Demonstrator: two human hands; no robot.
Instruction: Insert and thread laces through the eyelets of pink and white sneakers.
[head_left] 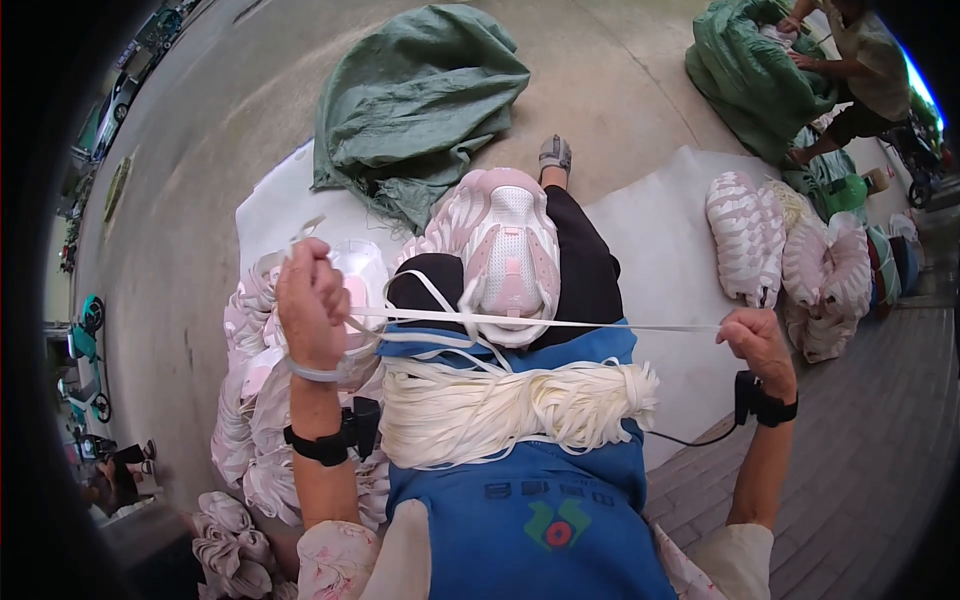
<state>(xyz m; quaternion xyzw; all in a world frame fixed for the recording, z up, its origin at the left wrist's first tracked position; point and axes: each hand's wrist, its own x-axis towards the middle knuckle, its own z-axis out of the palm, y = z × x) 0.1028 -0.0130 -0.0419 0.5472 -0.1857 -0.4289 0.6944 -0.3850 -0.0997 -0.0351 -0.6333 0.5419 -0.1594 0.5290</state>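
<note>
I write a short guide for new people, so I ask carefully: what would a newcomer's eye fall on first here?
First, the white lace, pulled taut across the middle between the left hand and the right hand. Just below it, the cream bundle lies on the blue apron. Near the top, left of centre, the green sack also stands out.

Outdoor work spot, looks like roadside or yard, open concrete ground (625,90), brick-like paving (850,420) at right, parked car (122,98) and teal scooter (86,345) at left, big green sacks (420,105), white ground sheet (665,225), stacked pink-and-white shoe uppers (512,260), another person (872,65) at one sack.
</note>
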